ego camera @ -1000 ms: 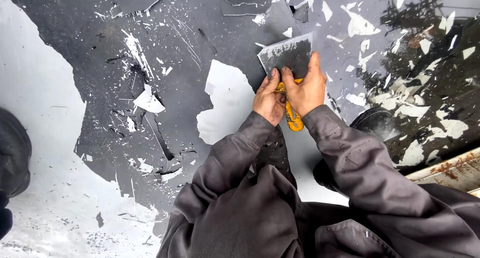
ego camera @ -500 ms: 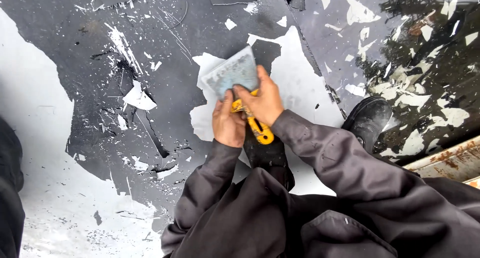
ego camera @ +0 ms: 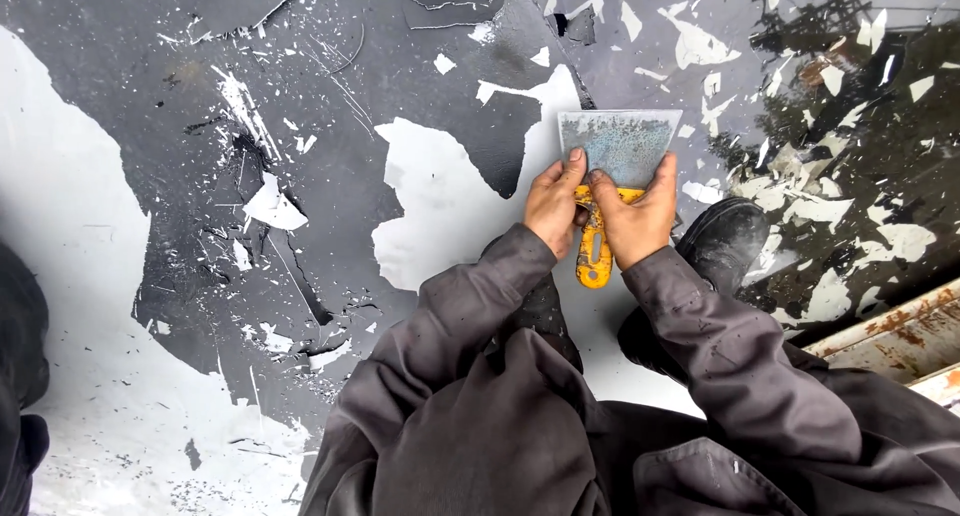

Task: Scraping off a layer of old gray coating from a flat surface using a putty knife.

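Dark peeling coating [ego camera: 330,176] over a white floor [ego camera: 440,206], and right of the bare patch both hands, left [ego camera: 553,208] and right [ego camera: 632,221], have fingers curled tight on a yellow-handled scraper [ego camera: 610,176], blade pointing far.

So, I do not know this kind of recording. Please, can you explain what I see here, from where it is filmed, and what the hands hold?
A camera worn on a person's head looks down at their own arms in grey sleeves. The left hand and right hand together grip a scraper with a wide metal blade and a yellow handle. Below is a floor, white where its dark coating has come off. White flakes lie around. A black boot shows beside the right arm.
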